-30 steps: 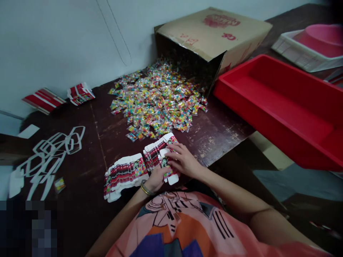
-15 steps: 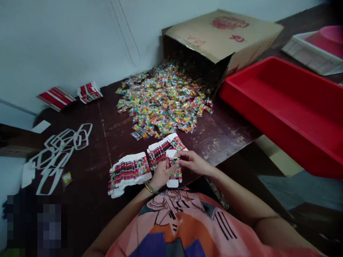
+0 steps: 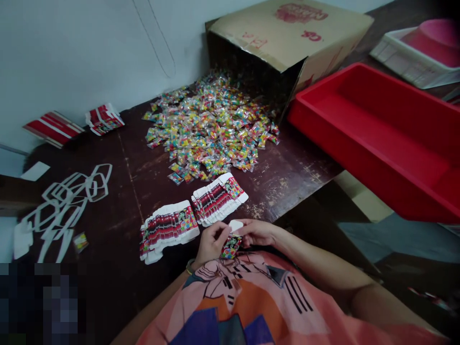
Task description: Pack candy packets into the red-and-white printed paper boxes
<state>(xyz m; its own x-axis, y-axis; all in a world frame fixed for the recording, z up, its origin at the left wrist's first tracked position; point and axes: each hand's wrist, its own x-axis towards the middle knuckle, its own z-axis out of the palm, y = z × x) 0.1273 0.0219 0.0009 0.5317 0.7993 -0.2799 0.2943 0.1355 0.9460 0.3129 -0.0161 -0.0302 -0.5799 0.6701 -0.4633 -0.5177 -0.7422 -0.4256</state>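
Packing workshop; heaped packets (image 3: 212, 132); printed cartons (image 3: 220, 200); red tray (image 3: 319, 143); worn table (image 3: 287, 182)

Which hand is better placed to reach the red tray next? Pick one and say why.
The right hand, probably: it is nearer the red tray, while the left hand would have to reach across. Both hands hold the small carton, so the left would need to keep it.

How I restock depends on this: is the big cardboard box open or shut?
Open: the cardboard box shows its dark interior on the side facing the colourful packets.
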